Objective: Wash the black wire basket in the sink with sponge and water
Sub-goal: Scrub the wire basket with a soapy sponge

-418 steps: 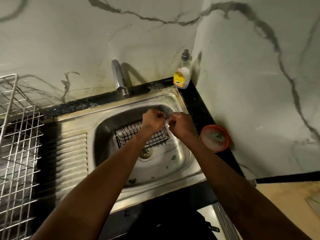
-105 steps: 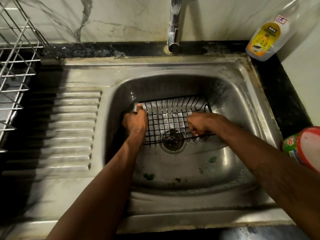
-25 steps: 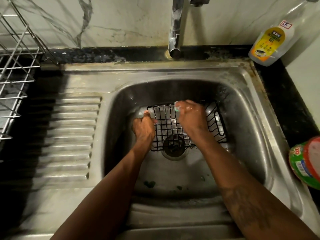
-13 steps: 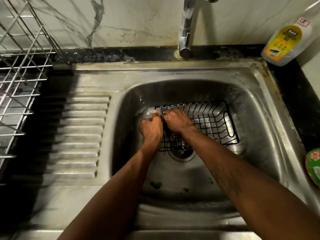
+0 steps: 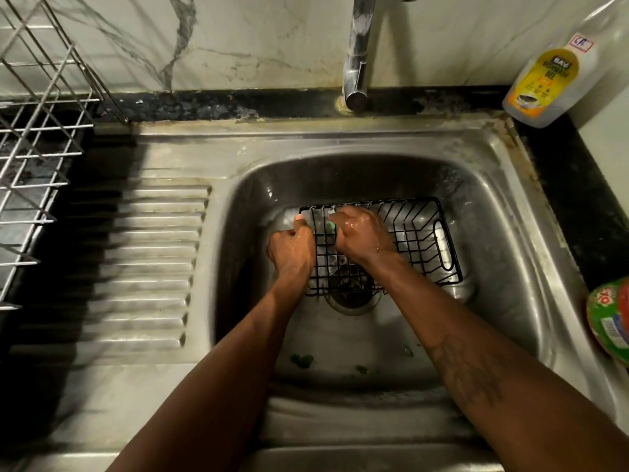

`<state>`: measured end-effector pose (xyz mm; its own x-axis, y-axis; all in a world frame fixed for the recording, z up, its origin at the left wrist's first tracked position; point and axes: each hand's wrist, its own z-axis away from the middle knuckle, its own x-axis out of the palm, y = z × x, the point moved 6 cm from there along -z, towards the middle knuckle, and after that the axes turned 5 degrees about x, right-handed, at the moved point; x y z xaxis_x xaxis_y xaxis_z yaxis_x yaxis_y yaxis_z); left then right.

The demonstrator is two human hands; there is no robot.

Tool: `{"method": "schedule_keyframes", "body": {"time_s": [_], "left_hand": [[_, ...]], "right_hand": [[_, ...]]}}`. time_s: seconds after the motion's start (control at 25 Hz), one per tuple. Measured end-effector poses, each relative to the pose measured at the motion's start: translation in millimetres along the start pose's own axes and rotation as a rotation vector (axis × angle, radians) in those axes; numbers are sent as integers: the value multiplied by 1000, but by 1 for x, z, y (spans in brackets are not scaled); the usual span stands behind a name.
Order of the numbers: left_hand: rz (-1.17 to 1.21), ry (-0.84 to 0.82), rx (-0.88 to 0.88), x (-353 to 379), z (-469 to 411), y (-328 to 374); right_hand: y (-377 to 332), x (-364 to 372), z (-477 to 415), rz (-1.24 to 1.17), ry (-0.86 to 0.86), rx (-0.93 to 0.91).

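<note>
the wash looks to be in its scrubbing stage, somewhere in the middle by my reading: the black wire basket (image 5: 418, 240) lies flat on the bottom of the sink (image 5: 503, 233), its near edge over the drain (image 5: 352, 299) and the rest reaching beyond it and to the right. the left hand (image 5: 291, 248), just beyond the drain and to its left, has its fingers curled over the basket's left end to steady it. the right hand (image 5: 360, 233), straight beyond the drain, is closed around a small greenish sponge (image 5: 330, 226) and presses it on the wires inside the left part. both hands shine wet, but no stream shows at the tap (image 5: 357, 63), which stands further back in line with the drain, so rinsing seems to be left, along with the right half and the handle end. whether the underside has been done cannot be told. a few green scraps (image 5: 301, 359) lie on the steel nearer than the drain. the ribbed draining board (image 5: 153, 267) spreads left of the drain, and a wire dish rack (image 5: 37, 131) stands further left. a dish soap bottle (image 5: 551, 80) stands beyond and right of the drain on the black counter (image 5: 561, 185), a green and red container (image 5: 609, 318) sits right of it at the frame edge, and a veined marble wall (image 5: 238, 39) backs it all.
</note>
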<state>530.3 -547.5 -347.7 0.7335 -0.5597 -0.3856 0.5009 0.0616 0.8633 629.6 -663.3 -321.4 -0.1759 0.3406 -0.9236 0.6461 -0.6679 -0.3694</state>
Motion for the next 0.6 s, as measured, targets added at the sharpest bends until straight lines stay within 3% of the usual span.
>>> {"method": "schedule_keyframes", "body": {"time_s": [0.08, 0.12, 0.32, 0.48, 0.6], "left_hand": [[14, 2, -5, 0, -2, 0], [16, 3, -4, 0, -3, -1], [16, 10, 21, -2, 0, 1], [3, 4, 25, -3, 2, 4], [-20, 12, 23, -5, 4, 6]], "right_hand": [[0, -18, 7, -51, 249, -89], [3, -21, 10, -39, 265, -111], [19, 4, 3, 179, -176, 51], [25, 3, 13, 116, -142, 149], [37, 5, 14, 52, -217, 214]]}}
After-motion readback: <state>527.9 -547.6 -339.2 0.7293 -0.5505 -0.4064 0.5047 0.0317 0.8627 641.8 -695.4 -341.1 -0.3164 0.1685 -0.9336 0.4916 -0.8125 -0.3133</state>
